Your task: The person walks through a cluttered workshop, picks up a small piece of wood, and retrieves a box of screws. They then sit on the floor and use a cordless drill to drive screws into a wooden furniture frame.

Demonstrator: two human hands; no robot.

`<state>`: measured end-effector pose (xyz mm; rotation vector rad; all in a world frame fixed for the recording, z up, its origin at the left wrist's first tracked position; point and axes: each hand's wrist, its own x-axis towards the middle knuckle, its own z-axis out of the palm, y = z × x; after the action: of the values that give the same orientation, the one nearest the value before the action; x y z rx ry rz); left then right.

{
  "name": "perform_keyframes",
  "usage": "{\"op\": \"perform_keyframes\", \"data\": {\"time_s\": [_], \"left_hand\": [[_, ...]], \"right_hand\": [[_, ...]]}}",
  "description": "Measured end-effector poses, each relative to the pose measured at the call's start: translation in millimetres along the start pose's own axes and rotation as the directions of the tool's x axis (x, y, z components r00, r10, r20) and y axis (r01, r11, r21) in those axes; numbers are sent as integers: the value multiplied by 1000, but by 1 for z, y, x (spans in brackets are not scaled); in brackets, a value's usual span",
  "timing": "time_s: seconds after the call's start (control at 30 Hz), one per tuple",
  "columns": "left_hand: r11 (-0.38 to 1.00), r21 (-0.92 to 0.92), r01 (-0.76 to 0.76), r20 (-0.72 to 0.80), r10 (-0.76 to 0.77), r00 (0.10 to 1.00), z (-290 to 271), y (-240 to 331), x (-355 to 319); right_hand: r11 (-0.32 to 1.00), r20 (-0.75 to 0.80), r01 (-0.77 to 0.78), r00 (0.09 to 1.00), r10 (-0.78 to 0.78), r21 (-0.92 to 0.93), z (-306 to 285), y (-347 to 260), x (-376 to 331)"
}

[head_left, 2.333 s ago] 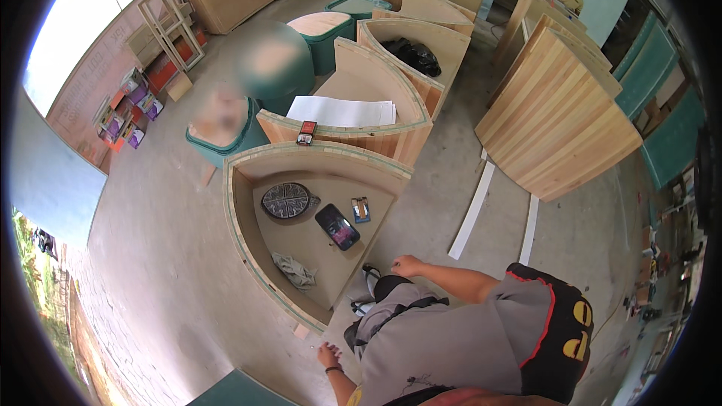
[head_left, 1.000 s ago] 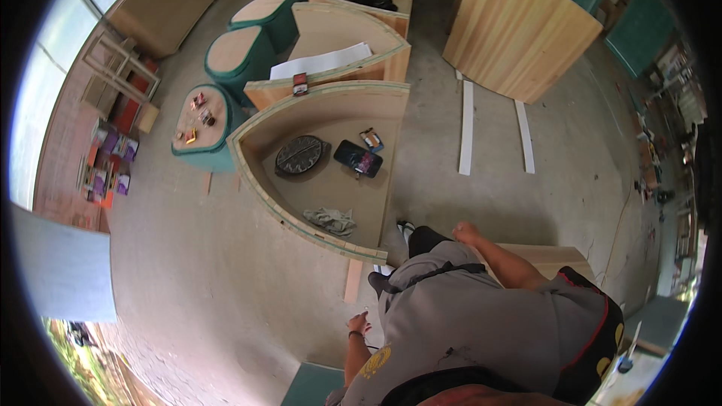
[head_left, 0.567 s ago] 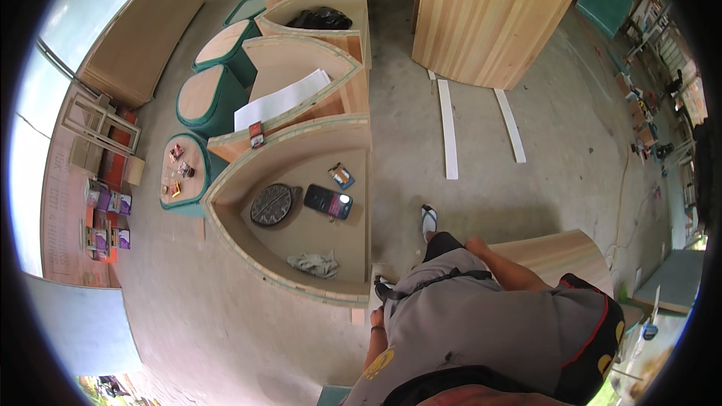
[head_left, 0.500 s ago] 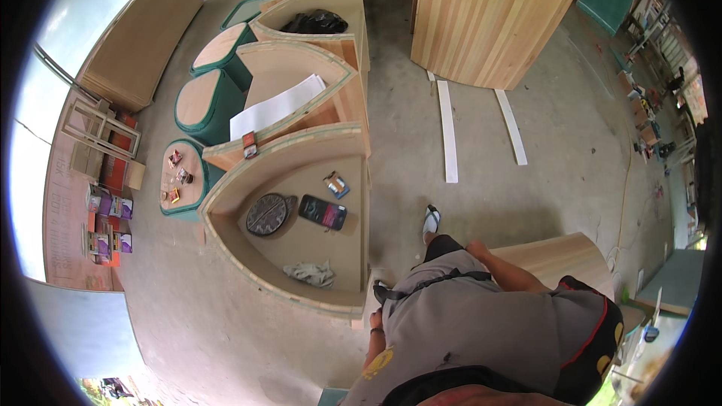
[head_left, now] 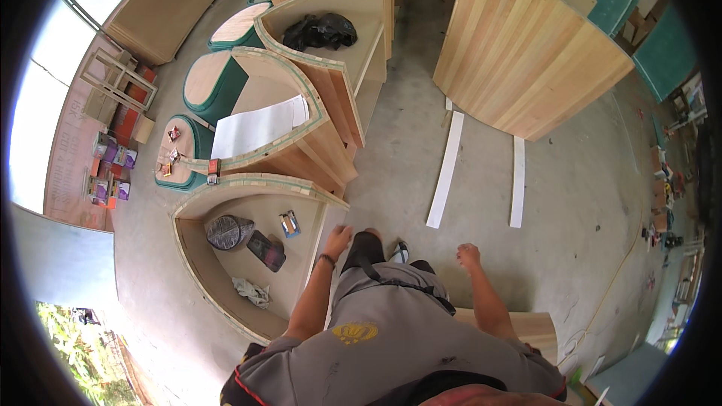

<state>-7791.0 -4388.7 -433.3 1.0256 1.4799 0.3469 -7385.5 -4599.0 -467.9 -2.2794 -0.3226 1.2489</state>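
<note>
While the person stands over it, these hold:
Left hand (head_left: 337, 240): fingers spread, at the right rim of the curved plywood shell (head_left: 252, 325).
Right hand (head_left: 468, 256): loosely curled, empty, over bare concrete floor (head_left: 579, 203).
Shell contents: dark pouch (head_left: 266, 250), round disc (head_left: 229, 231), rag (head_left: 250, 292).
Room: two white strips (head_left: 445, 169) lie ahead.

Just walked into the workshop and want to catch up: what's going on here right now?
A person in a grey shirt stands over a curved plywood cabinet shell lying on the concrete floor. Their left hand is by the shell's right edge; the right hand hangs free, holding nothing. Inside the shell lie a dark round pad, a dark flat tool and a crumpled rag.
</note>
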Motion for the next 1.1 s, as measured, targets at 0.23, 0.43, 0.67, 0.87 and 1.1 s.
{"op": "perform_keyframes", "data": {"time_s": [0.23,0.43,0.67,0.87,1.1], "left_hand": [[950,-224,-216,148,252,956,60,272,112],[821,-471,-321,-37,346,938,72,428,252],[892,-312,-327,-236,261,936,20,544,428],[848,-479,-225,-271,101,957,-12,604,545],[630,-680,-374,-316,208,926,-67,648,606]], "right_hand": [[992,81,86,992,-94,91,28,-66,104],[836,232,429,901,-367,-342,41,-119,203],[990,-10,127,992,-128,-54,-39,-298,303],[998,-61,-30,998,34,61,-60,-442,366],[786,162,426,903,-397,-448,-58,-534,515]]}}
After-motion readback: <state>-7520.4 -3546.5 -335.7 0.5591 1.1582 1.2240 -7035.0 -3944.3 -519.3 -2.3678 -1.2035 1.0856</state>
